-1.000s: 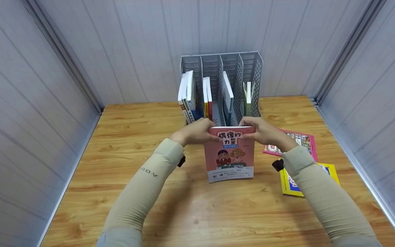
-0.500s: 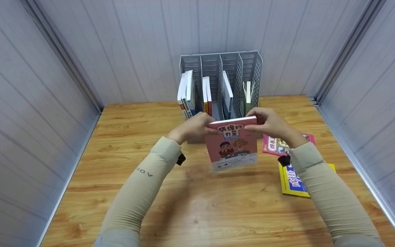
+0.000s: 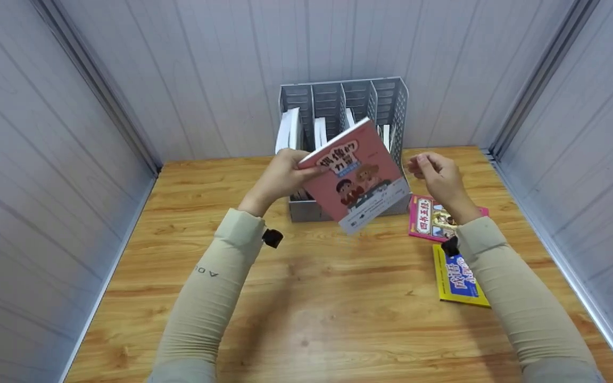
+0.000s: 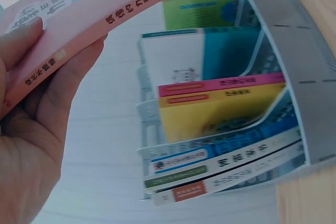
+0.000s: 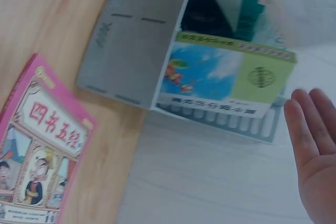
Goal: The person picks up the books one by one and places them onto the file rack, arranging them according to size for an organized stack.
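Note:
A pink book [image 3: 357, 167] hangs tilted in the air before the grey file rack [image 3: 306, 211]. My left hand [image 3: 277, 178] pinches its upper left corner, thumb on the front cover, fingers behind. In the left wrist view the pink book [image 4: 100, 24] shows its spine, with the left hand [image 4: 39, 124] beneath it. My right hand [image 3: 439, 175] is apart from the book, to its right, holding nothing. The right wrist view shows that right hand [image 5: 315, 145] with straight fingers beside the rack. The pink book partly hides the rack's compartments in the head view.
Upright books stand in the rack's compartments, among them a yellow book [image 4: 210, 116] and a green-and-blue book [image 5: 220, 74]. A pink-edged book [image 3: 429, 218] and a yellow-and-blue book [image 3: 458, 276] lie on the wooden table [image 3: 338, 319] at right, partly behind the right arm.
The pink book has risen towards the rack and turned from upright to slanting, its right side higher. My right hand has let go of it and moved right. The left hand keeps its grip.

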The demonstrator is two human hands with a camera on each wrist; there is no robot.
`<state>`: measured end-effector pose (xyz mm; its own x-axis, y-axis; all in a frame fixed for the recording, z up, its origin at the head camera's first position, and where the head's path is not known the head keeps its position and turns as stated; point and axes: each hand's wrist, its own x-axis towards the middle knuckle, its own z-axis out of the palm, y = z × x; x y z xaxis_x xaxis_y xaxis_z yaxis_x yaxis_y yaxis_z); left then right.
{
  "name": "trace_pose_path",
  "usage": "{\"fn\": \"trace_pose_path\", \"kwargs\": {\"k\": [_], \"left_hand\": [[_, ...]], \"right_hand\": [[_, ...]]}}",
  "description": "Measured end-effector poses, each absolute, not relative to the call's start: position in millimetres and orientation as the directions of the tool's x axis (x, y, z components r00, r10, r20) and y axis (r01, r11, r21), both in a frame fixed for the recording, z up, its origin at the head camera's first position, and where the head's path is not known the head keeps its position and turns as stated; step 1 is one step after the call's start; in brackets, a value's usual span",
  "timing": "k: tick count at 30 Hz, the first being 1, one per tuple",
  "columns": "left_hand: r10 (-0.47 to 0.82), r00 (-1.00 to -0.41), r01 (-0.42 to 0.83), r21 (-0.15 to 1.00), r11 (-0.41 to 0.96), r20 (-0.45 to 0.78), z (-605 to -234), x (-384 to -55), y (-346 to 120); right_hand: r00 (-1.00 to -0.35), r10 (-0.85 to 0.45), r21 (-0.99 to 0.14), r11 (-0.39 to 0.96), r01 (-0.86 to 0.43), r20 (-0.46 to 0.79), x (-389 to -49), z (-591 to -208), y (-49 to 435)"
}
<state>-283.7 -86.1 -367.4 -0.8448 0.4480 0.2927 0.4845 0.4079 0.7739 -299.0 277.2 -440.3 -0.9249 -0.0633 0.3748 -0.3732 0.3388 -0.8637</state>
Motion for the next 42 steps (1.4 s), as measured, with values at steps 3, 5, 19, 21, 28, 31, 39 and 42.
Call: {"fn": "trace_pose_path", "kwargs": {"k": [3,5,19,21,28,31,39,42], "left_hand": [[0.379,-0.861,0.476,0.802,0.362,0.340,-363,-280,-88],[0.327,-0.870,0.471,0.818,0.331,0.369,-360,-277,-88],[-0.074,-0.860,0.491,0.858,0.152,0.505,-366,-277,-71],[-0.114,-0.868,0.468,0.873,0.136,0.483,-367,-278,-68],[-0.204,-0.861,0.439,0.884,0.162,0.465,-369,-280,-57],[-0.210,-0.841,0.460,0.864,0.205,0.498,-372,-280,-52],[-0.199,-0.802,0.475,0.803,0.359,0.563,-370,-283,-31],[-0.209,-0.790,0.456,0.781,0.427,0.576,-367,-282,-26]], "right_hand": [[-0.937,-0.069,-0.838,0.428,-0.338,0.343,-302,-452,279],[-0.944,-0.091,-0.820,0.474,-0.321,0.317,-303,-461,280],[-0.934,-0.274,-0.587,0.727,-0.358,0.230,-312,-513,259],[-0.935,-0.295,-0.565,0.745,-0.355,0.198,-312,-516,258],[-0.939,-0.316,-0.505,0.793,-0.341,0.138,-314,-525,257],[-0.937,-0.314,-0.480,0.805,-0.350,0.156,-315,-529,256],[-0.946,-0.301,-0.474,0.820,-0.322,0.123,-319,-533,262],[-0.944,-0.308,-0.477,0.816,-0.326,0.119,-320,-532,263]]}}
